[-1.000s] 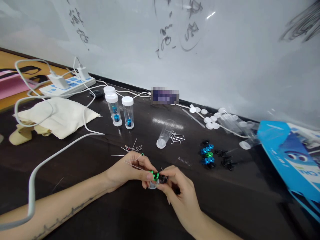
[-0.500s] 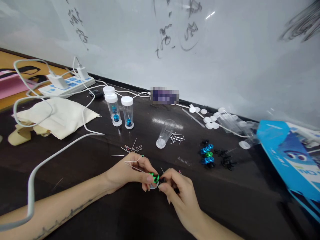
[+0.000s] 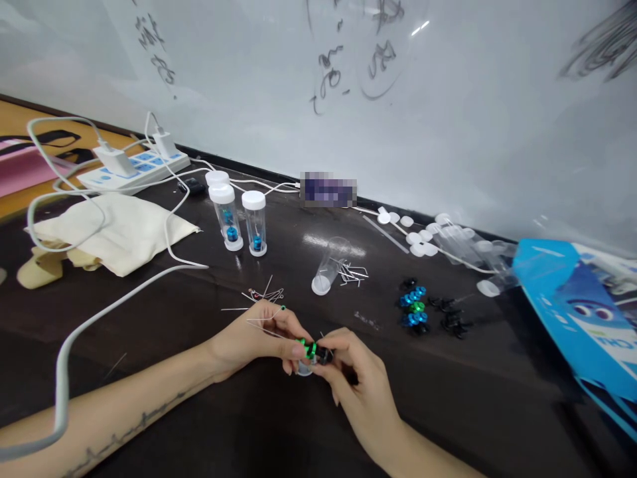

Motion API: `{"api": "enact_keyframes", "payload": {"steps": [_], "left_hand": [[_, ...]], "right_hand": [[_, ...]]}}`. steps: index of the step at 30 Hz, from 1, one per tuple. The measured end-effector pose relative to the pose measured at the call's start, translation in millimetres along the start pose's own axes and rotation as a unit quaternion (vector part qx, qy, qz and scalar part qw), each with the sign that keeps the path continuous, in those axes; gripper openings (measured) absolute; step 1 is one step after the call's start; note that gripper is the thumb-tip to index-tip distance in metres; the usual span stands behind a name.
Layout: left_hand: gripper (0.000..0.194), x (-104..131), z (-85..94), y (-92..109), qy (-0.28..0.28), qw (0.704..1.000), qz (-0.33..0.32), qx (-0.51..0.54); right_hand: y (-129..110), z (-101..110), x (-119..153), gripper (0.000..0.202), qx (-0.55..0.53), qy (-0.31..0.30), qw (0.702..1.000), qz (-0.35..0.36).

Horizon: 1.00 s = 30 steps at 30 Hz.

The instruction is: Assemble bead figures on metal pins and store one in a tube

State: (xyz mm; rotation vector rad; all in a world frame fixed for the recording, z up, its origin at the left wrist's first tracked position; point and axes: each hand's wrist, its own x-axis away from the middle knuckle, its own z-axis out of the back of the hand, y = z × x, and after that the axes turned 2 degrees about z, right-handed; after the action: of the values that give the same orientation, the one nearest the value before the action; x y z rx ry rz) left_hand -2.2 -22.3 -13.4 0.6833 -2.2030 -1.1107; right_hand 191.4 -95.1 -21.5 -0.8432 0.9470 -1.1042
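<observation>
My left hand [image 3: 269, 338] is closed, its thumb and fingers pinching a small green spool-like part [image 3: 309, 349]. A thin bent wire [image 3: 263, 326] with a green tip rises beside those fingers. Meeting the green part from the right is a small black part [image 3: 325, 356], pinched between the thumb and index finger of my right hand [image 3: 359, 378]. The two parts look end to end; whether they are joined I cannot tell. Just below them shows a clear round piece with a whitish rim [image 3: 304, 370], partly hidden by my fingers.
Loose wires [image 3: 269, 293] lie beyond my left hand. A clear tube [image 3: 331, 262] stands by bent metal pins [image 3: 353, 273]. Blue and green spools [image 3: 414, 309] and black parts [image 3: 452, 322] sit right. Capped tubes [image 3: 255, 226], white cable [image 3: 62, 372] and blue bag [image 3: 572, 312] surround the area.
The black part now shows more clearly and has come up against the green one. My right hand has shifted slightly up and left; my left hand stays nearly still.
</observation>
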Motion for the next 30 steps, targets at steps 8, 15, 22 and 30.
{"api": "enact_keyframes", "payload": {"steps": [8,15,22,30], "left_hand": [[0.012,-0.1,-1.0,-0.2,-0.007,1.000,0.006,0.002],[0.013,-0.2,-1.6,0.2,0.000,1.000,0.009,0.005],[0.014,-0.1,-0.2,0.5,0.010,1.000,0.007,-0.011],[0.014,0.6,-3.3,-1.4,0.001,1.000,0.014,0.000]], "right_hand": [[-1.1,0.7,-0.6,0.014,-0.002,-0.020,1.000,0.000],[-0.6,1.3,-0.1,0.015,0.006,-0.017,1.000,0.002],[-1.4,0.2,-1.0,0.014,0.016,0.007,1.000,0.000],[-5.8,4.8,-1.3,0.044,0.032,-0.038,0.999,0.004]]}}
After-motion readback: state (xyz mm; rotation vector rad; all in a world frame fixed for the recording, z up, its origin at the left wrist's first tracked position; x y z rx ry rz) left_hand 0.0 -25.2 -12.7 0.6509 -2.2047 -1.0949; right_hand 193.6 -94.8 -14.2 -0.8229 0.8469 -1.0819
